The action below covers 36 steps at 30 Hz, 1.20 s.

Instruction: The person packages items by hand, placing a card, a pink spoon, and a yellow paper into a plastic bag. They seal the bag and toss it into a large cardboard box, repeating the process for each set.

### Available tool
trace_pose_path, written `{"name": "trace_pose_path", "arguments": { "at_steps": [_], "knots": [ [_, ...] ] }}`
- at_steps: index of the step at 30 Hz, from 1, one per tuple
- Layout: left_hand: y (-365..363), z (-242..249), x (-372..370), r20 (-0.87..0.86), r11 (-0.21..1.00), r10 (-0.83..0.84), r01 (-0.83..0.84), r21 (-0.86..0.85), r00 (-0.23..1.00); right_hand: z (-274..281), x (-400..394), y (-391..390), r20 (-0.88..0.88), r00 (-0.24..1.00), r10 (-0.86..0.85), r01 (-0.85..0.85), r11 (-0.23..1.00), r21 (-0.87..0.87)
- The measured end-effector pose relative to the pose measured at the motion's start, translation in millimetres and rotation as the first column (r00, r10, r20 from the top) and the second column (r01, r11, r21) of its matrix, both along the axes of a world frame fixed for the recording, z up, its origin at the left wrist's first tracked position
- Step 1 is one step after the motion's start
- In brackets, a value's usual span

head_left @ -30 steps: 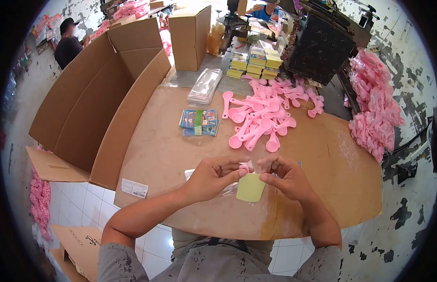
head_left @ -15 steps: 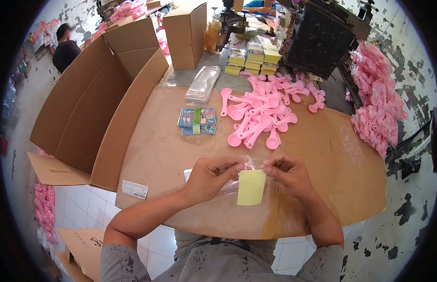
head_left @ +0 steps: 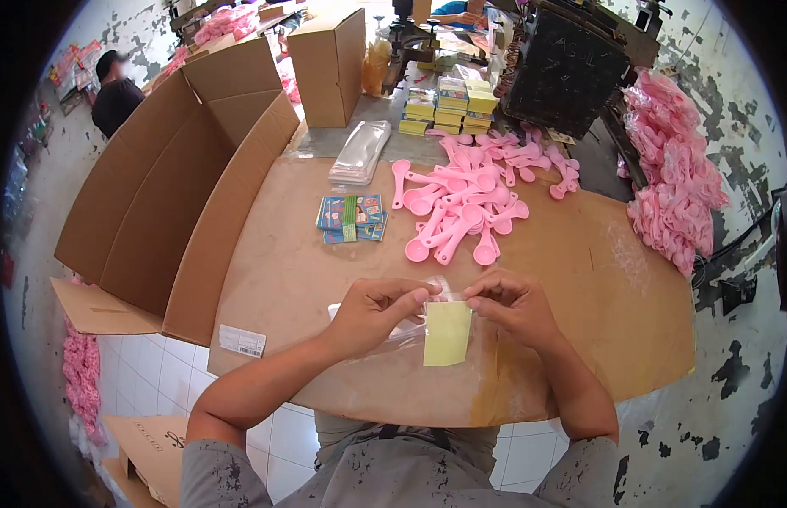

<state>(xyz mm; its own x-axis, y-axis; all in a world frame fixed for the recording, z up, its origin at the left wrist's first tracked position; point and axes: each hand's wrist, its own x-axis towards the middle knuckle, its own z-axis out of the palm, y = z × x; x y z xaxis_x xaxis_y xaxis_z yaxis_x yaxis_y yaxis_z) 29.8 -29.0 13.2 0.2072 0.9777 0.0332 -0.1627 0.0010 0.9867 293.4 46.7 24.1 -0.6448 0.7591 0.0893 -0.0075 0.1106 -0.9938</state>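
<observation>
In front of my body, both hands hold a clear plastic bag (head_left: 447, 295) with a pale yellow card (head_left: 447, 334) hanging below its top edge. The thumb and fingers of my left hand (head_left: 370, 311) pinch the bag at its left corner. On the other side my right hand (head_left: 516, 307) pinches the right corner. The card looks to be inside the clear film. More clear plastic lies under my left hand, partly hidden. Pink measuring spoons (head_left: 461, 207) lie heaped beyond my hands, beside a banded bundle of printed cards (head_left: 350, 220).
Clear bags (head_left: 360, 152) lie stacked on the cardboard-covered table (head_left: 588, 322). Behind stand card stacks (head_left: 436, 108), a closed carton (head_left: 326, 72) and a black box (head_left: 567, 72). A large open carton (head_left: 228, 216) flanks the left; bagged pink items (head_left: 673, 169) hang right. A person (head_left: 116, 97) is far left.
The view has shifted slightly. My hands keep their pinch on the bag, and the yellow card hangs in nearly the same place.
</observation>
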Motion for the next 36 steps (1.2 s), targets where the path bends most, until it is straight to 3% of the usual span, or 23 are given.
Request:
{"name": "trace_pose_path", "arguments": {
  "at_steps": [4,10,13,16,18,24,27,30,31,33,34,35,36],
  "knots": [
    [2,0,2,-0.042,1.0,-0.012,0.011,-0.022,0.999,4,0,0,0.031,0.999,-0.011,0.014,0.997,-0.081],
    [4,2,3,-0.042,0.999,-0.036,0.035,-0.016,0.998,-1,6,5,0.091,0.996,-0.01,0.011,1.0,-0.019],
    [3,2,4,-0.059,1.0,-0.014,0.015,0.015,0.998,-3,-2,-1,0.02,0.995,-0.101,0.101,0.994,-0.028],
    [3,3,2,-0.053,0.999,0.001,0.001,0.045,0.999,21,-14,-16,-0.032,0.999,-0.026,0.025,1.0,-0.012],
    [4,3,-2,-0.077,0.997,0.0,0.006,0.082,0.997,17,-10,-13,0.046,0.999,0.028,-0.027,0.999,-0.026],
    [0,9,8,0.113,0.981,0.072,-0.091,0.173,0.991,6,3,-3,0.072,0.997,0.041,-0.042,0.999,0.014],
    [-1,6,-2,-0.096,0.991,-0.111,0.117,0.07,0.989,9,2,-8,0.031,0.999,0.036,-0.037,0.999,0.032],
    [6,4,-12,-0.126,0.972,-0.233,0.23,-0.041,0.964,14,6,-5,0.058,0.998,-0.019,0.015,0.998,0.067],
    [6,7,-22,-0.152,0.998,-0.056,0.06,0.023,0.987,15,9,-1,0.082,0.996,-0.044,0.037,0.996,0.082],
    [6,20,-41,-0.166,0.949,0.298,-0.274,0.158,0.94,15,19,11,0.172,0.964,-0.202,0.141,0.939,0.313],
    [13,34,-44,0.221,0.846,0.446,-0.489,0.213,0.867,15,26,17,0.201,0.936,-0.289,0.183,0.886,0.425],
    [18,54,-43,0.578,0.709,0.489,-0.683,0.173,0.654,16,32,23,0.225,0.92,-0.32,0.192,0.87,0.455],
    [21,52,-45,0.518,0.684,0.518,-0.693,0.226,0.68,17,37,28,0.247,0.903,-0.353,0.201,0.852,0.484]
  ]
}}
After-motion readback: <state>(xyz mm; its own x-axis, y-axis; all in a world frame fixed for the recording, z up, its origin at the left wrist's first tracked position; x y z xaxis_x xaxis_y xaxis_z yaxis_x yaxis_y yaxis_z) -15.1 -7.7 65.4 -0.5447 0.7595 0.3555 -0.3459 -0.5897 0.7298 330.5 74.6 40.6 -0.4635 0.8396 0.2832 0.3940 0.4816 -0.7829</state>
